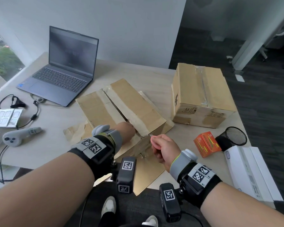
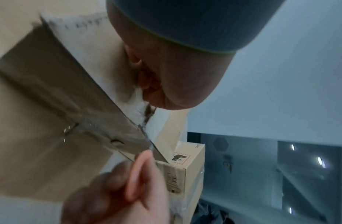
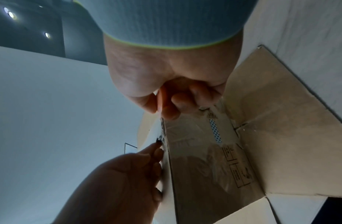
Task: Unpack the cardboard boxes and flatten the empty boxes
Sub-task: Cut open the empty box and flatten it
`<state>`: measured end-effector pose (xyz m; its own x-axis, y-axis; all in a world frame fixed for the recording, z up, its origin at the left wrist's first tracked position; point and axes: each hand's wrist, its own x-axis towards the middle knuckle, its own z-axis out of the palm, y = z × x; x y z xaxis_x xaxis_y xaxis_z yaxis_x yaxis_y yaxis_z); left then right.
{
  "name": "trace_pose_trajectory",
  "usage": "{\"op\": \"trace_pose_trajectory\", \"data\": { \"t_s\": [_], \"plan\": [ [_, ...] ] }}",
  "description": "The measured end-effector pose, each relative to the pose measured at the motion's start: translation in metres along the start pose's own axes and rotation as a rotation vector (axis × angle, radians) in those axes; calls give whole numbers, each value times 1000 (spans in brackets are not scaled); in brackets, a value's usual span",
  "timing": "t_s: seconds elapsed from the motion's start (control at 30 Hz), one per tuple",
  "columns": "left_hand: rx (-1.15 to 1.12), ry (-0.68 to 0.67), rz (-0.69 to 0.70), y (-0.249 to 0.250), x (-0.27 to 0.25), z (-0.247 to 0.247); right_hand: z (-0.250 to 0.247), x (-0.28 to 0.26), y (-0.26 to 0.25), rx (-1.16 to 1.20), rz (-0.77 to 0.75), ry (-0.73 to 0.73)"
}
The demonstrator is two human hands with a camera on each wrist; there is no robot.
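Note:
A brown cardboard box (image 1: 121, 102) stands in the middle of the table with its flaps spread flat around its base. My left hand (image 1: 126, 131) rests on the near end of the top seam, fingertips (image 3: 158, 151) pressing against the box's top by the edge. My right hand (image 1: 156, 141) hovers at the near top corner, where thumb and forefinger (image 3: 166, 109) pinch a strip of clear tape (image 3: 189, 136) running down the near face. In the left wrist view the box (image 2: 41, 106) fills the left side, with the right hand (image 2: 118, 197) below.
A second box (image 1: 202, 94), taped closed, stands at the back right. An orange carton (image 1: 206, 144), a black mesh cup (image 1: 233, 138) on its side and a long white box (image 1: 249, 172) lie at the right. An open laptop (image 1: 67, 68), cables and a grey controller (image 1: 18, 136) occupy the left.

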<state>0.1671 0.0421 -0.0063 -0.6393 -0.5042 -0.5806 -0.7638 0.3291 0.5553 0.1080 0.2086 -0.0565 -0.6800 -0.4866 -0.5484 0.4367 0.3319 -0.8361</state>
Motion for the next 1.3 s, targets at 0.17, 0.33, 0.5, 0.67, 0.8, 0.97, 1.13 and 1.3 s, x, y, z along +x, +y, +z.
{"op": "trace_pose_trajectory", "data": {
  "t_s": [0.17,0.33,0.5,0.67,0.8,0.97,1.13,1.3],
  "plan": [
    [-294,-7,-67,4,10,-4,-3,-4,-1,-10,-2,-8],
    [-541,1,-116,1,18,7,-6,-3,-3,-18,-8,-14],
    [-561,118,-113,2,20,16,-6,-2,-2,-23,-4,-5],
    [-592,63,-61,-2,14,19,-1,0,-1,-49,-9,-2],
    [-643,30,-57,-7,13,16,3,-1,-4,-41,-13,-18],
    [-679,6,-63,-13,8,10,7,-4,-8,-31,-42,-39],
    [-698,4,-60,-13,3,6,8,-4,-10,-31,-76,-90],
    [-579,30,-17,-14,-6,-2,7,-9,-12,-97,-167,-182]
  ]
}}
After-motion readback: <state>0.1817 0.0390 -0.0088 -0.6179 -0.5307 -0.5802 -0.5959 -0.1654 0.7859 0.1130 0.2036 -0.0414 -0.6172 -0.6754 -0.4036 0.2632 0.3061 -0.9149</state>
